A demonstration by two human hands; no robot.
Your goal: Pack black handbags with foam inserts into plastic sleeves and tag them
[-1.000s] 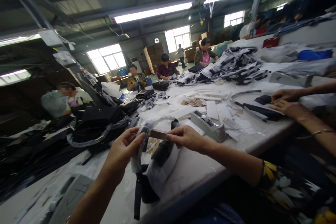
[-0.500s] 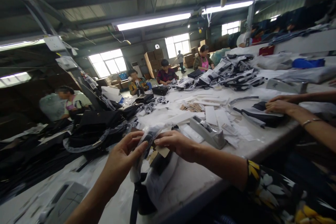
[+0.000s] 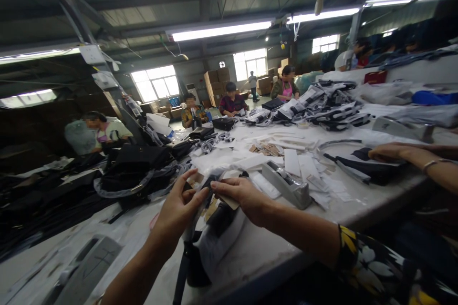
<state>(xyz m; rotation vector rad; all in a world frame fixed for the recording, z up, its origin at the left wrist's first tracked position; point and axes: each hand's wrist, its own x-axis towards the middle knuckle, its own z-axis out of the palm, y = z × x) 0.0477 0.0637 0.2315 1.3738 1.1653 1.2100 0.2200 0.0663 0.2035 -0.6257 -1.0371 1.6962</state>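
Note:
A black bag (image 3: 198, 269), partly wrapped in white sheet, stands on the table in front of me. Its wrapped handle (image 3: 206, 185) rises between my hands. My left hand (image 3: 175, 212) pinches the handle with thumb and fingers, the index finger raised. From the other side my right hand (image 3: 246, 198) has thumb and fingers closed on the same handle. A small brown card (image 3: 229, 201) shows below the right fingers; whether they grip it too I cannot tell.
A grey tape dispenser (image 3: 286, 185) stands beyond my right hand, another dispenser (image 3: 86, 271) at lower left. Black bags (image 3: 138, 167) lie left. At right a co-worker's hand (image 3: 384, 152) touches a black bag (image 3: 379, 169). Card scraps (image 3: 266, 147) and a heap of wrapped bags (image 3: 322, 102) lie farther back.
The view has shifted slightly, so the scene sits farther right. My left index finger has lifted off the handle, and my thumbs have come closer together on it.

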